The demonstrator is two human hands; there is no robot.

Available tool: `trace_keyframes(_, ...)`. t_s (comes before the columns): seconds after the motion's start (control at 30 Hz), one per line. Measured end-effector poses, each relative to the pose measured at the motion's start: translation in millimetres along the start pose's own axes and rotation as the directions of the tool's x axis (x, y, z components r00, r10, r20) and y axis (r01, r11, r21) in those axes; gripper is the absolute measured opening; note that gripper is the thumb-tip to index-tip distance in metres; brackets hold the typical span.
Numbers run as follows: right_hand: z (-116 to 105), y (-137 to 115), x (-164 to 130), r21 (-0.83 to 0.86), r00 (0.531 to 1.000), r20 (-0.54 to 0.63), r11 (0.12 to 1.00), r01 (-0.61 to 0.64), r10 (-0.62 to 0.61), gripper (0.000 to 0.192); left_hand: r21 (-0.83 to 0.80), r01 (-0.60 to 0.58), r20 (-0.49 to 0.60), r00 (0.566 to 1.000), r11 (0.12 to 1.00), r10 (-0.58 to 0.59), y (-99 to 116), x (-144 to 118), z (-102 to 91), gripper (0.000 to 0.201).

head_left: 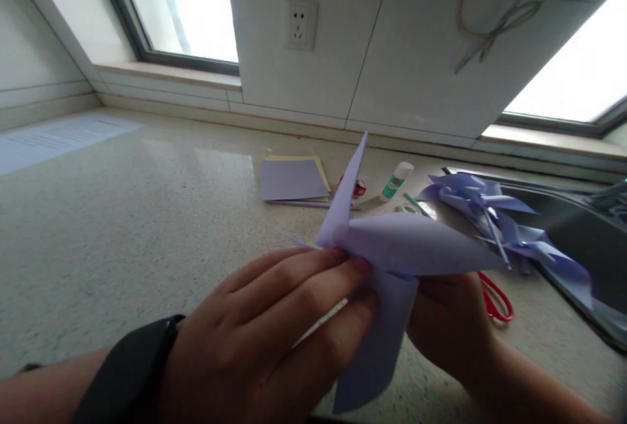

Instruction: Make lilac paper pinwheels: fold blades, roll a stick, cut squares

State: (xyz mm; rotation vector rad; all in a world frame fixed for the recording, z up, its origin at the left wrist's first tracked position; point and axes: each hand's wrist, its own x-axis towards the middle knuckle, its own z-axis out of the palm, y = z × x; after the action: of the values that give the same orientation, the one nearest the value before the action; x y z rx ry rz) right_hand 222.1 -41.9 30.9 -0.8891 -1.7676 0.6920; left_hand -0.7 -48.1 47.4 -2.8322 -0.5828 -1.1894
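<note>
Blazing light, this, from the left window (181, 9) and right window (578, 65), both blown white! Glare streaked the countertop (220, 172), the right hand (453, 323) sat shadowed, the sink (563, 212) looked soft

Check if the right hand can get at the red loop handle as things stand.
Probably yes: the red loop handle shows close beside the right hand, with nothing visible between them. The hand's fingers are hidden behind the purple paper, so any grip there may need releasing first.
</note>
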Motion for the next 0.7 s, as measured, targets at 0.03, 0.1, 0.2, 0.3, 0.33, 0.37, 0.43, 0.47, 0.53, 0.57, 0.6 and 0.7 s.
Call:
trace_keyframes(0.03,0,0,2,0.086,1.000,0.016,0.996,-0.025,0.023,0.029,0.017,-0.010,0.001,1.000,1.000,0.010,-1,0,0.2,0.036)
trace_keyframes(0.1,-1,1,4,0.277,0.994,0.061,0.955,-0.107,0.093,0.027,0.053,-0.027,0.009,1.000,0.998,0.027,-2,0,1.2,0.037)
trace_keyframes(0.2,-4,4,5,0.523,0.973,0.135,0.820,-0.233,0.189,0.027,0.118,-0.026,0.019,1.000,0.993,0.024,-5,-1,3.6,0.039)
trace_keyframes(0.3,-4,3,7,0.657,0.960,0.189,0.700,-0.280,0.207,0.031,0.186,-0.042,0.017,0.999,0.982,0.040,-7,-2,7.0,0.041)
trace_keyframes(0.33,-3,3,8,0.659,0.954,0.207,0.689,-0.301,0.219,0.031,0.202,-0.052,0.018,0.999,0.978,0.049,-8,-2,8.1,0.041)
trace_keyframes(0.37,-2,2,9,0.650,0.945,0.220,0.686,-0.327,0.241,0.029,0.212,-0.067,0.021,0.998,0.975,0.064,-9,-2,9.2,0.041)
trace_keyframes(0.43,0,3,10,0.634,0.922,0.231,0.671,-0.384,0.310,0.024,0.228,-0.095,0.026,0.995,0.969,0.092,-11,-3,11.1,0.040)
trace_keyframes(0.47,2,5,10,0.633,0.909,0.233,0.656,-0.412,0.345,0.022,0.234,-0.111,0.028,0.994,0.966,0.107,-12,-3,11.8,0.038)
trace_keyframes(0.53,4,8,9,0.640,0.889,0.223,0.627,-0.443,0.399,0.021,0.241,-0.134,0.029,0.991,0.961,0.131,-13,-4,12.7,0.035)
trace_keyframes(0.57,5,10,9,0.641,0.880,0.220,0.618,-0.455,0.420,0.021,0.238,-0.141,0.035,0.990,0.961,0.137,-14,-4,12.9,0.034)
trace_keyframes(0.6,5,11,9,0.641,0.873,0.217,0.610,-0.465,0.438,0.022,0.232,-0.149,0.042,0.989,0.961,0.144,-15,-4,12.9,0.033)
trace_keyframes(0.7,7,12,9,0.663,0.862,0.204,0.582,-0.471,0.465,0.021,0.201,-0.179,0.067,0.983,0.963,0.169,-17,-4,12.3,0.032)
